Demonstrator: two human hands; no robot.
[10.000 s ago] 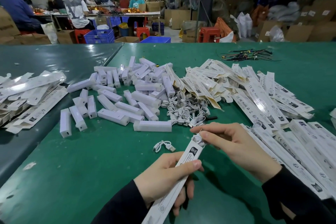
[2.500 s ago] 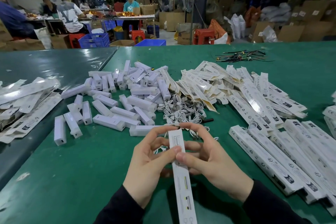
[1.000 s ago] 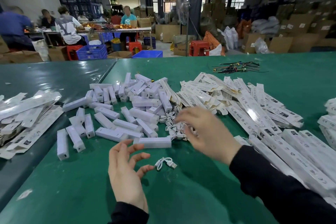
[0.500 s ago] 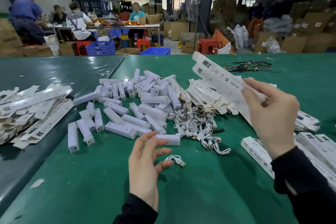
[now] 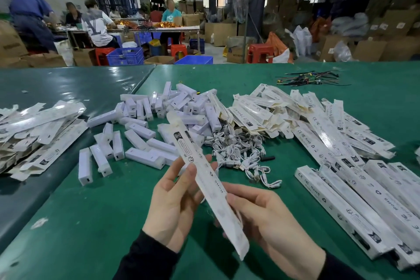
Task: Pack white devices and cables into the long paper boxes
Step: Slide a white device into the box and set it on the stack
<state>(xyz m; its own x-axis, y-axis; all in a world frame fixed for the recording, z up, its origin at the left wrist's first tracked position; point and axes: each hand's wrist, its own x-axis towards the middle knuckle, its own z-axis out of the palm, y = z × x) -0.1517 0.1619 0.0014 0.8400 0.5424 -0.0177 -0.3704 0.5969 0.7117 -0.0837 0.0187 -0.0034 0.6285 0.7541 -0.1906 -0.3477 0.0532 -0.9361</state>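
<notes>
Head view shows both your hands raised over the green table [image 5: 95,218], sharing one long paper box [image 5: 205,179] that runs slantwise from near your right wrist up and away to the left, its far flap standing open above the pile of white devices [image 5: 145,141]. Your left hand [image 5: 175,207] has its thumb laid on the printed face of the box near the middle, the fingers behind it only loosely bent. Your right hand [image 5: 266,218] wraps the lower part of the box from the right, fingers curled behind it. The devices lie scattered just beyond your hands, left of centre, and a tangle of white cables [image 5: 241,150] sits just right of them, touching the heap. More flat unfilled boxes [image 5: 268,109] are heaped behind the cables, and a row of filled boxes [image 5: 354,207] lies side by side at your right. Another stack of flat boxes [image 5: 34,129] rests at the far left. A bundle of dark wires [image 5: 309,78] lies well apart, near the table's far edge.
</notes>
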